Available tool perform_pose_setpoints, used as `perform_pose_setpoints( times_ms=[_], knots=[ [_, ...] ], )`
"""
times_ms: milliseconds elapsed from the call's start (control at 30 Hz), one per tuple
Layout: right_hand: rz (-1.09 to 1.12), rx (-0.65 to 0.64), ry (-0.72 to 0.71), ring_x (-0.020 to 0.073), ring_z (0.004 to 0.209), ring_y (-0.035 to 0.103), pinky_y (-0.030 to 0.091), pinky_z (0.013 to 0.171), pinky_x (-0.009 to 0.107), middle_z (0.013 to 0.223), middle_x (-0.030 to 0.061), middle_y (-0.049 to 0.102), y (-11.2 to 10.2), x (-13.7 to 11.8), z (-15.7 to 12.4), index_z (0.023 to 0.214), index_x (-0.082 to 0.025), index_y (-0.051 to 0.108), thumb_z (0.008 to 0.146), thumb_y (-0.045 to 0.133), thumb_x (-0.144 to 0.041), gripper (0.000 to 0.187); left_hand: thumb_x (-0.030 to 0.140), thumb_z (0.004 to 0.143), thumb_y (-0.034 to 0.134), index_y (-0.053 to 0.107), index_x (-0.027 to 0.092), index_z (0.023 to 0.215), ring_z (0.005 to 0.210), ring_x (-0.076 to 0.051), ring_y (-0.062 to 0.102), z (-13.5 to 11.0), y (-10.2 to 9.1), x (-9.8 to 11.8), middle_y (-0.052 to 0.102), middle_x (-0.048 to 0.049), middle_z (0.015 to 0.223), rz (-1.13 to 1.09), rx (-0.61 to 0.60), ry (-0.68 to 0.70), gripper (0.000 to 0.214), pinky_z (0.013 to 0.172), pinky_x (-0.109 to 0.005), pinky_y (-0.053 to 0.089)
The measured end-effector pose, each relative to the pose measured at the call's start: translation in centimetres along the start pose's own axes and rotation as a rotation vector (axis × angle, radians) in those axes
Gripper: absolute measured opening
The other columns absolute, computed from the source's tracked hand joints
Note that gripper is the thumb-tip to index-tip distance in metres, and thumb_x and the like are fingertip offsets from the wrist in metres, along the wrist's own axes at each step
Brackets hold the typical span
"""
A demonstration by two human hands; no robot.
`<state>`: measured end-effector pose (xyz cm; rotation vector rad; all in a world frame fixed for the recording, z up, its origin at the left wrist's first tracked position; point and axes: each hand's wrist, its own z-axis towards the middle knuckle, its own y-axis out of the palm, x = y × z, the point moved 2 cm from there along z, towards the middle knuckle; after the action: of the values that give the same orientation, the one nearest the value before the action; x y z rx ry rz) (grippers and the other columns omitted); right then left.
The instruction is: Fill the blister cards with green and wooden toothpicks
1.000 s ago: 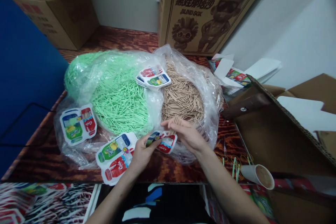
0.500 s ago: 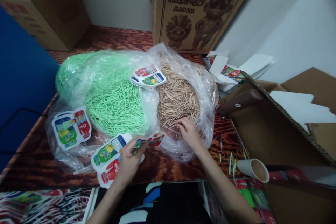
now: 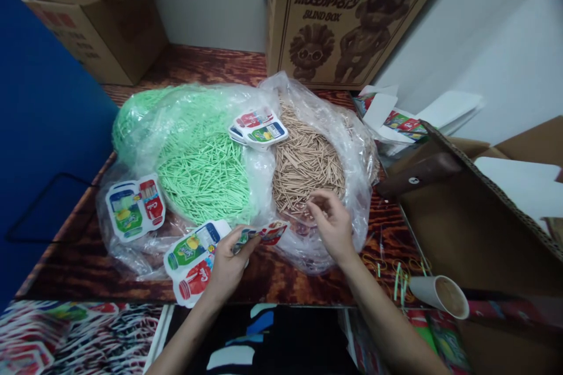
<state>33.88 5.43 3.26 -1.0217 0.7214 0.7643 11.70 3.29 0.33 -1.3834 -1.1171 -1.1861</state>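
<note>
Near the centre of the frame, slightly below the middle, the left hand (image 3: 226, 261) pinches a printed card (image 3: 275, 233) between thumb and fingers; the card is tilted, its red part pointing to the right. The right hand (image 3: 335, 227) is just right of centre, over the near edge of a clear plastic bag (image 3: 358, 211) of brown sticks (image 3: 305, 158). Its fingers are curled, with thumb and forefinger close to each other; whether they pinch any sticks cannot be told.

Left of the brown sticks, around the middle of the frame, lies a heap of green sticks (image 3: 202, 181), also in clear plastic. A few bottle-shaped cards (image 3: 263, 132) overlap on the plastic between the two heaps. Further left in the frame, a card pair (image 3: 127, 214) in green and red lies on plastic; brown sticks show in the window of its red part. A larger double card (image 3: 187, 255) lies partly behind the left hand and wrist, at the lower left of centre.

The dark wood-grained table (image 3: 285, 284) runs beneath. At the lower right, a paper cup (image 3: 440, 296) lies tipped beside yellow rubber bands (image 3: 373, 265) and loose green sticks. A big carton (image 3: 325, 41) stands at the top of the frame, right of centre.
</note>
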Motion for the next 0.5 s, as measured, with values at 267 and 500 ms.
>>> perform_pose_setpoints(
  times_ms=[267, 500],
  knots=[
    [0.233, 0.046, -0.056, 0.0134, 0.077, 0.061, 0.049, 0.071, 0.028, 0.085, 0.0006, 0.062, 1.0, -6.3, -1.3, 0.096, -0.022, 0.055, 0.085, 0.060, -0.014, 0.014, 0.031, 0.081, 0.062, 0.066, 0.016, 0.075, 0.072, -0.016, 0.058, 0.0, 0.6, 0.9, 0.064, -0.0006, 0.073, 0.014, -0.003, 0.002, 0.017, 0.069, -0.025, 0.046],
    [0.106, -0.141, -0.051, 0.0134, 0.077, 0.059, 0.046, 0.071, 0.026, 0.081, -0.0004, 0.061, 1.2, -5.7, -0.9, 0.087, -0.020, 0.057, 0.084, 0.059, -0.013, 0.008, 0.030, 0.080, 0.063, 0.066, 0.016, 0.072, 0.070, -0.016, 0.056, -0.1, 0.2, 0.6, 0.062, -0.0001, 0.071, 0.026, 0.009, -0.004, 0.016, 0.068, -0.025, 0.046]
  ],
)
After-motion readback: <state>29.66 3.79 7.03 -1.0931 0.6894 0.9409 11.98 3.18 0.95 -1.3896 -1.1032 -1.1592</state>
